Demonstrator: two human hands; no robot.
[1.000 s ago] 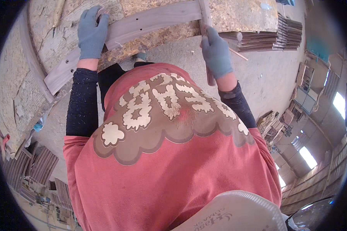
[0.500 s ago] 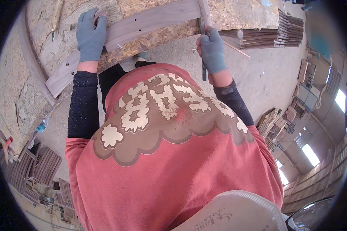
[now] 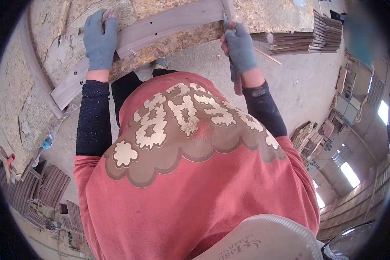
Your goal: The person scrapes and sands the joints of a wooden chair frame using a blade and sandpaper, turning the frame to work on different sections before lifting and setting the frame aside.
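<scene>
A long, slightly curved wooden board [image 3: 173,21] with dark holes lies across the worn bench. Its left end meets another wooden strip [image 3: 39,76] at a corner, and its right end meets a short upright piece [image 3: 229,11]. My left hand [image 3: 100,41], in a grey glove, rests on the board with its fingers curled closed. Something small and brownish shows at its fingertips, too unclear to name. My gloved right hand [image 3: 240,47] is closed around a flat, dark metal file-like tool [image 3: 232,73], held upright against the board's right end.
The bench top [image 3: 268,15] is rough and flaking. Stacks of curved wooden pieces [image 3: 299,41] stand to its right, with a thin stick [image 3: 268,55] beside them. More stacked wood [image 3: 52,186] sits at the lower left, and a woodpile [image 3: 305,138] lies farther right.
My right hand has shifted slightly right and down, and the metal tool's lower end has swung a little right. My left hand has slid very slightly left; the board has stayed put.
</scene>
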